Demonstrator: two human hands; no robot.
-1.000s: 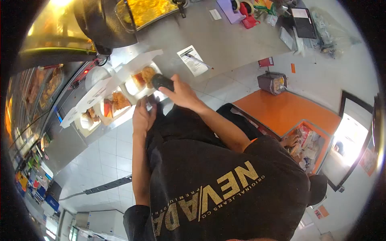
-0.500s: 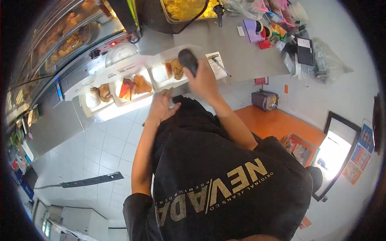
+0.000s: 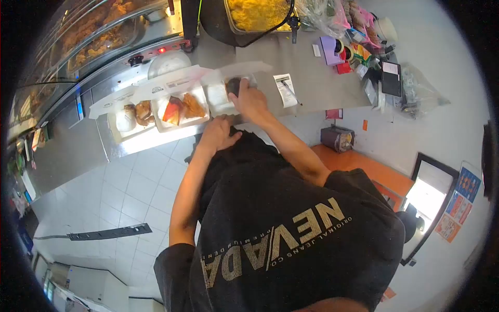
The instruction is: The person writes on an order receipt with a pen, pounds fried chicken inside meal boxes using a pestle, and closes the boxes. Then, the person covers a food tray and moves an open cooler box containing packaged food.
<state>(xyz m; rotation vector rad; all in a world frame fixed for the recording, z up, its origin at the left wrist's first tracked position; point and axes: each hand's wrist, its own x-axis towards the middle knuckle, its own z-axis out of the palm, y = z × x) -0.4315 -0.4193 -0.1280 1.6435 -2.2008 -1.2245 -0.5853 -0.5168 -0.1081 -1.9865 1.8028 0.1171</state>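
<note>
My right hand (image 3: 252, 105) is wrapped round a dark pestle (image 3: 233, 86), its end low in the right open white box (image 3: 224, 110). Rice lies in that box's left part; the food under the pestle is mostly hidden. My left hand (image 3: 214, 135) rests at the counter's front edge, just below the box, fingers extended and thumb apart, holding nothing. The middle white box (image 3: 183, 126) holds a red-and-white packet (image 3: 173, 111) and a piece of fried chicken (image 3: 193, 105). In the left box (image 3: 122, 138) sit wrapped rice (image 3: 125, 120) and browned chicken (image 3: 144, 112).
A paper slip (image 3: 284, 93) with a pen lies right of the boxes on the steel counter (image 3: 325, 88). Behind stand a tray of yellow food (image 3: 258, 14) and a heated glass cabinet (image 3: 78, 67) with fried pieces. Plastic bags and a black device (image 3: 391, 78) sit at right.
My right hand has lowered the pestle from above the right box down into it. My left hand stays at the counter edge. The whole view has shifted slightly.
</note>
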